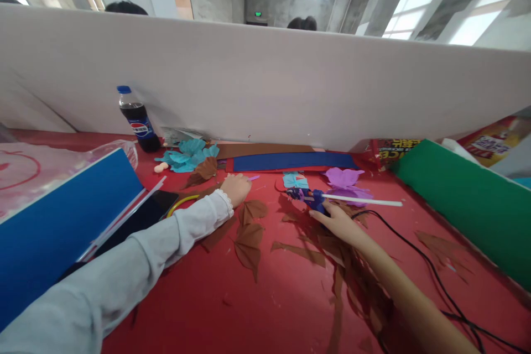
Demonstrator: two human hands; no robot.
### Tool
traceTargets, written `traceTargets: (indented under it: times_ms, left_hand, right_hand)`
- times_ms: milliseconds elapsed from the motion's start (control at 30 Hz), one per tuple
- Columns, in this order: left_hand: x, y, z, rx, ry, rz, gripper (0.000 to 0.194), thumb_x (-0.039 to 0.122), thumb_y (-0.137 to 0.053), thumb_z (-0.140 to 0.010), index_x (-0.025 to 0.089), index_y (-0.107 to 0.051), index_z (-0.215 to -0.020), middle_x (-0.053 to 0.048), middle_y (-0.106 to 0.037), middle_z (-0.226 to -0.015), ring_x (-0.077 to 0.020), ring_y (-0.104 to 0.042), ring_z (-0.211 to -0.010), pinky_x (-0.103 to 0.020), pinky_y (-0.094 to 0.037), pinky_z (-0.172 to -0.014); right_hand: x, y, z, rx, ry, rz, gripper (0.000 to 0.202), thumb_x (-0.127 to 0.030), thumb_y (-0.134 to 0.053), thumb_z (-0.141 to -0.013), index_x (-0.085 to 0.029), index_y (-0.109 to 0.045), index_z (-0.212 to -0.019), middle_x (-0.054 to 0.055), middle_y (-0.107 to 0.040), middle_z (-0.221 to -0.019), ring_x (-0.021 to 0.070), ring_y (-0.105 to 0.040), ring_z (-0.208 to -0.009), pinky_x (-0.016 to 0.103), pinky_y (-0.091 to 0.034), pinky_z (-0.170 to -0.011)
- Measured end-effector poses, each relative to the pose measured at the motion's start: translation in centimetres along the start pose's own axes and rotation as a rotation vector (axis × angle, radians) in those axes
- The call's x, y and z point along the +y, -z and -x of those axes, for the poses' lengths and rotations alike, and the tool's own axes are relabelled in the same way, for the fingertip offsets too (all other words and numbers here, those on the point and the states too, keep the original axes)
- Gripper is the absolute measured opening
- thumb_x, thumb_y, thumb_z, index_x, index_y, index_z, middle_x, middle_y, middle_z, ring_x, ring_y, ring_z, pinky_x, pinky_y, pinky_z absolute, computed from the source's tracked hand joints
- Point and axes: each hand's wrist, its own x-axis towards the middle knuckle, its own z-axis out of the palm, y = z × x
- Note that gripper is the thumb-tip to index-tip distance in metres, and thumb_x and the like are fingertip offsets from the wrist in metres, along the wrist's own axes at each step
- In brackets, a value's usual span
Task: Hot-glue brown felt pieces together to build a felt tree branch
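Note:
My right hand (336, 220) is wrapped round the handle of a dark blue glue gun (317, 197), with a long white glue stick (365, 199) jutting out to the right. At centre left, my left hand (237, 188) rests low over the table, its fingers curled; a small purple strip (253, 178) shows at its fingertips. Brown paper leaves (250, 240) lie just below that hand. Beyond the glue gun's nozzle sits a light blue paper bow (295, 180), and purple paper petals (343, 178) lie behind the stick.
A cola bottle (140, 121) stands at the back left near teal paper petals (188, 155). Blue (74, 232) and green (468, 210) boards flank the red table (207, 315). A white partition (265, 83) runs behind. A black cord (418, 254) trails right.

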Motion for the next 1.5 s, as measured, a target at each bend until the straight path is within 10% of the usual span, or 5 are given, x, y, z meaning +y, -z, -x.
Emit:
traceTargets:
  times_ms: [1200, 1500]
  left_hand:
    - [-1.9, -0.4, 0.8, -0.080, -0.071, -0.020, 0.018, 0.017, -0.046, -0.082, 0.013, -0.061, -0.091, -0.012, -0.063, -0.100, -0.0216, -0.057, -0.096, -0.033, -0.046, -0.083]
    - [-1.8, -1.2, 0.4, -0.074, -0.047, -0.010, 0.020, 0.012, -0.045, -0.075, 0.010, -0.063, -0.086, -0.015, -0.065, -0.090, -0.0238, -0.062, -0.085, -0.037, -0.048, -0.080]
  right_hand:
    - [0.3, 0.1, -0.1, -0.003, -0.002, 0.040, 0.035, -0.045, -0.048, -0.077, -0.019, -0.058, -0.099, 0.005, -0.066, -0.093, 0.0239, -0.059, -0.084, 0.034, -0.043, -0.074]
    - [-0.4, -0.6, 2.9, 0.374, 0.080, -0.046, 0.030, -0.037, -0.048, -0.080, -0.020, -0.049, -0.104, 0.009, -0.054, -0.102, 0.0229, -0.052, -0.093, 0.036, -0.043, -0.078]
